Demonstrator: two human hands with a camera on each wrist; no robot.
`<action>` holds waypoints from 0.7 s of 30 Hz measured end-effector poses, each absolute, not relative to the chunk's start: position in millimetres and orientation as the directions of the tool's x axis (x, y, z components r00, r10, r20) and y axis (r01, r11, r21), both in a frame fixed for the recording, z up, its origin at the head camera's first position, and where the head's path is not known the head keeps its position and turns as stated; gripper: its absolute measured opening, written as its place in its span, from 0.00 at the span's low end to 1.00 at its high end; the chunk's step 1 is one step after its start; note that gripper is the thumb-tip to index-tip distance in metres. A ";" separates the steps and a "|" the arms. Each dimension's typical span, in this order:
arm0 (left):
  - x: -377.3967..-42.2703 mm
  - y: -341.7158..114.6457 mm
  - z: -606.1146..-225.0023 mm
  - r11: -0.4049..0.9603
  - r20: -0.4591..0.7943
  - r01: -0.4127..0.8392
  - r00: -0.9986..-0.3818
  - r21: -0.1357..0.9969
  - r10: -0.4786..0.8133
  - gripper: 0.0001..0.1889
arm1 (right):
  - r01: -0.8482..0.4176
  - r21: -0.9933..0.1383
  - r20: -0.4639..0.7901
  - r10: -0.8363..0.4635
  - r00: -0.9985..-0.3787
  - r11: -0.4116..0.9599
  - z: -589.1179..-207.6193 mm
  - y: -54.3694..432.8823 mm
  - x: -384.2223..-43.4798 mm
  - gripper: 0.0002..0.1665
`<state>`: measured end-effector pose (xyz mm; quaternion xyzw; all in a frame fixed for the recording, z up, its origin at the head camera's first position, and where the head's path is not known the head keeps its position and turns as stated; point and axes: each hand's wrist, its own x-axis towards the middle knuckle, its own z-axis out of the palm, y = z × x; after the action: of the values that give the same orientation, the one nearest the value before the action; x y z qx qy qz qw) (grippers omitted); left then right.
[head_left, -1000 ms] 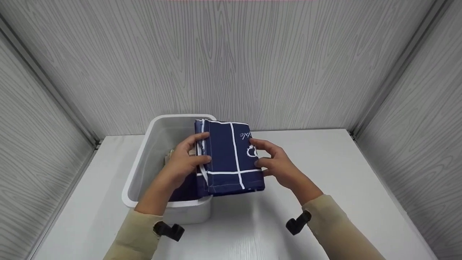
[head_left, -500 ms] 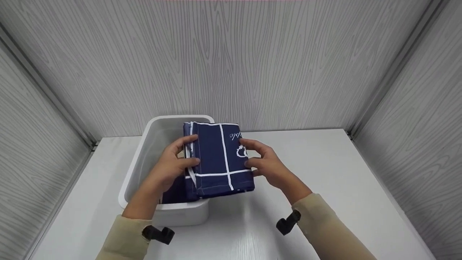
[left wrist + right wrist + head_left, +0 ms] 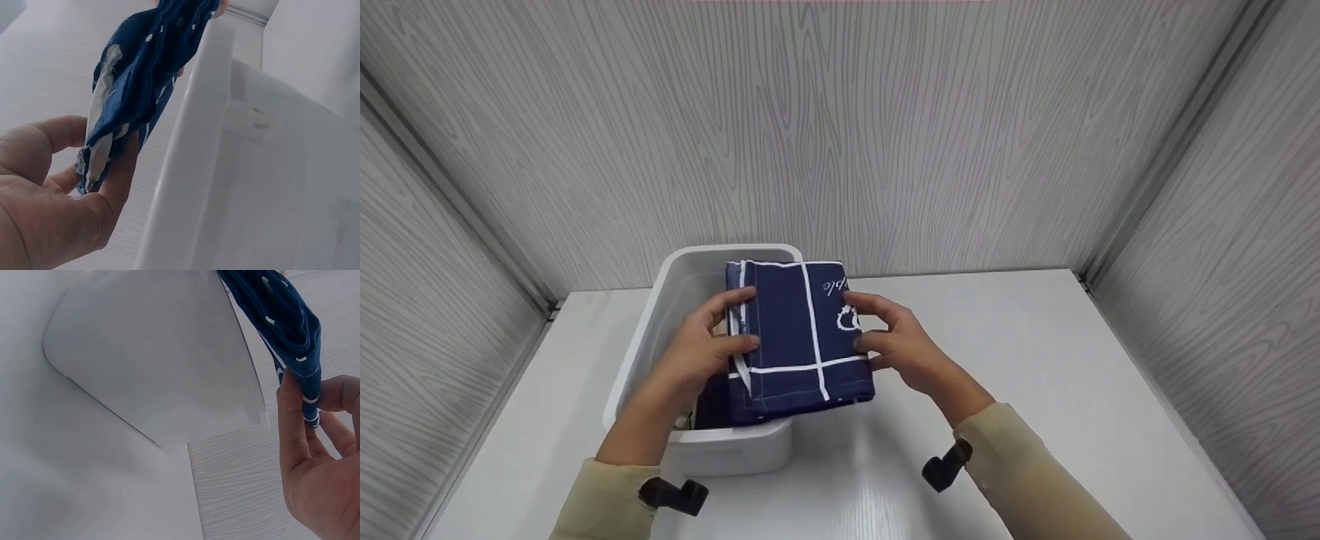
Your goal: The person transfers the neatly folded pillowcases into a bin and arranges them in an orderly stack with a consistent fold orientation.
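A folded navy cushion cover (image 3: 784,330) with white lines and white lettering is held up between both hands in the head view. My left hand (image 3: 694,352) pinches its left edge, thumb on top. At the opposite edge my right hand (image 3: 904,345) pinches it the same way. The left wrist view shows a white zip (image 3: 98,112) along the edge by the left fingers. Stacked fabric layers (image 3: 281,320) show at the cover's end in the right wrist view. The cover overlaps the right side of a white plastic bin (image 3: 636,337).
Inside the bin, dark navy fabric (image 3: 712,405) and a beige item show partly, mostly hidden by the left hand and the cover. The bin stands on a white table (image 3: 1005,337) at its left half. Grey wood-grain panels (image 3: 840,135) rise behind and at both sides.
Both hands have carried the cushion cover to the left, so it overlaps more of the bin. The grip of each hand looks the same.
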<state>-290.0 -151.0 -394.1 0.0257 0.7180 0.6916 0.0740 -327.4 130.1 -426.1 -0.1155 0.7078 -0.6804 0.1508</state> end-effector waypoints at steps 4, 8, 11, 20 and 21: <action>-289.7 -154.8 -393.7 0.053 -0.049 -0.041 -0.988 0.998 0.146 0.39 | 0.038 -0.998 -0.053 -0.369 -0.928 0.048 -425.4 127.6 -327.8 0.40; -289.7 -158.1 -392.8 0.059 -0.040 -0.032 -0.988 0.998 0.146 0.39 | 0.036 -0.999 -0.049 -0.382 -0.923 0.039 -425.0 124.9 -328.7 0.41; -290.2 -159.6 -392.7 0.065 -0.040 -0.031 -0.987 0.997 0.153 0.39 | 0.038 -0.999 -0.048 -0.381 -0.923 0.034 -424.6 123.0 -328.7 0.41; -287.6 -168.2 -391.9 0.165 -0.033 -0.010 -0.990 0.986 0.134 0.38 | 0.022 -0.999 -0.034 -0.402 -0.915 0.033 -420.2 112.4 -326.7 0.41; -287.2 -168.9 -391.2 0.175 -0.033 -0.010 -0.991 0.985 0.133 0.38 | 0.020 -0.999 -0.032 -0.400 -0.916 0.032 -419.1 111.1 -326.3 0.41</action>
<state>-287.2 -168.9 -391.2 0.0403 0.7644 0.6411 0.0557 -326.3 111.1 -419.1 -0.1353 0.7018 -0.6822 0.1542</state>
